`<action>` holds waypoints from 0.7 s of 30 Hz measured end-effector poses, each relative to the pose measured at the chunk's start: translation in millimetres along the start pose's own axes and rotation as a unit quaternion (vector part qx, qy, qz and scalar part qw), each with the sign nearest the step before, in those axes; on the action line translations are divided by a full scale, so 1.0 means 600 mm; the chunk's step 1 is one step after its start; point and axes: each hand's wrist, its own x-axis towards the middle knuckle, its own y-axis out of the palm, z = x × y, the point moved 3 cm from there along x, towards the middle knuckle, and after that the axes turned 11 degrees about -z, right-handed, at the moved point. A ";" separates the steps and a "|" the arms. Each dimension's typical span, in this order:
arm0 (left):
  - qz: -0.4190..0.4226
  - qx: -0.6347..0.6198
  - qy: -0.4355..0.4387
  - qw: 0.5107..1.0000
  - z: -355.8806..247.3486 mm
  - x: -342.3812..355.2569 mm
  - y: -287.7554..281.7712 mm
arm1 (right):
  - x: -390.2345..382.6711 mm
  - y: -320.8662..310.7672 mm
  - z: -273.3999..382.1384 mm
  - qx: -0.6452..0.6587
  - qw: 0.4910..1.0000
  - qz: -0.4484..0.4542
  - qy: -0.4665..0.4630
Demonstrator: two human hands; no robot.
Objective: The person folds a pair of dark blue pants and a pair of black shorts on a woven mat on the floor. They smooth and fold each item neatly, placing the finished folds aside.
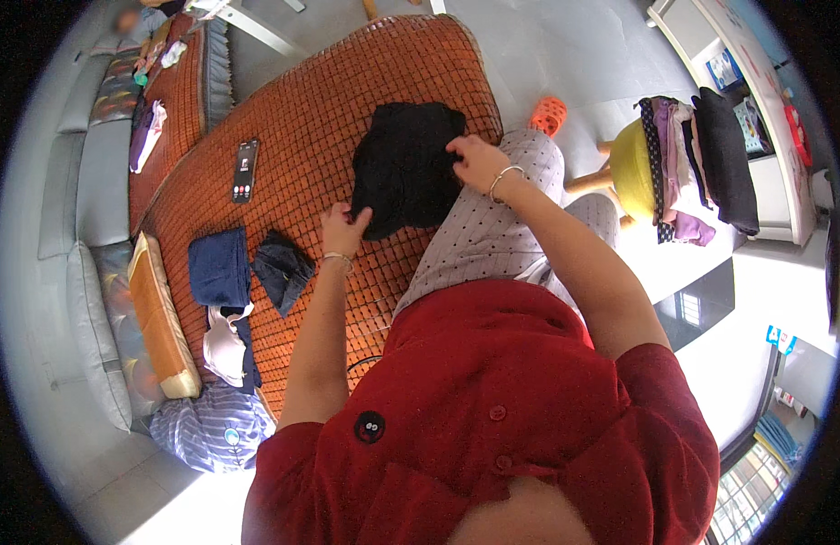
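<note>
Garment (406, 163), black, lies between left hand (345, 232) and right hand (482, 168); both grips indeterminate. Uneven pulling could crease it.

The phone (245, 171) lies left of the cloth (406, 168) (both on the mat (311, 100)).

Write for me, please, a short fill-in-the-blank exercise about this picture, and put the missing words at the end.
1. The left hand and the right hand touch a cloth whose colour is ____.
2. The phone lies to the ____ of the cloth.
3. The stool, with clothes on it, has a seat whose colour is ____.
4. The colour of the shirt is ____.

Missing words: black; left; yellow; red.
</note>
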 end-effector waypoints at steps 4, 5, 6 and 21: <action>-0.017 -0.140 0.058 0.988 -0.063 0.049 -0.019 | -0.003 0.008 0.009 -0.017 0.998 0.044 -0.042; -0.065 -0.245 0.080 0.964 -0.102 0.048 -0.048 | -0.003 0.007 0.008 0.009 0.998 0.038 -0.048; 0.002 -0.224 0.091 0.970 -0.188 0.046 -0.102 | 0.007 -0.010 -0.004 0.120 0.992 -0.016 -0.035; 0.290 -0.273 0.396 0.827 -0.590 0.166 -0.409 | 0.022 -0.391 0.153 0.583 0.771 0.219 -0.130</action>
